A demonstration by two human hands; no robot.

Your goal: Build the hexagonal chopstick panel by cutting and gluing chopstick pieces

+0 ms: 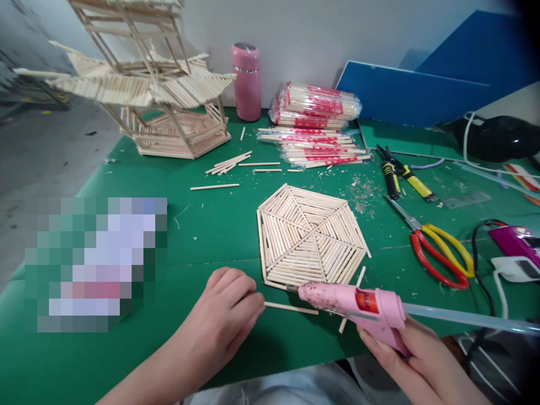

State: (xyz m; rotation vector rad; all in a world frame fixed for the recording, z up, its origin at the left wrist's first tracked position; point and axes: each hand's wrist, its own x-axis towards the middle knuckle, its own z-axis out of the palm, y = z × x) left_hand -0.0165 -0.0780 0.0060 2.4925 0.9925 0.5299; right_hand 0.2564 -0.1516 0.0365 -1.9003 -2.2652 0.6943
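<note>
In my right hand [426, 354] is a pink hot glue gun [350, 301], its nozzle pointing left at the near edge of a flat panel of wooden sticks [312, 233]. A clear glue stick [464, 318] runs out of the gun's back. The panel is many-sided, with sticks filling wedge-shaped sections. My left hand [232, 306] is closed around one end of a thin wooden stick [291, 307], which extends right, just in front of the panel. Another loose stick [343, 325] lies partly behind the glue gun.
A wooden-stick pavilion model [169, 95] stands back left, near a pink bottle [247, 81]. Wrapped stick bundles [316, 107] lie behind the panel. Scissors [439, 247] and yellow-black pliers [405, 174] rest on the right. Loose sticks [228, 163] are scattered. A blurred-out object [105, 253] lies left.
</note>
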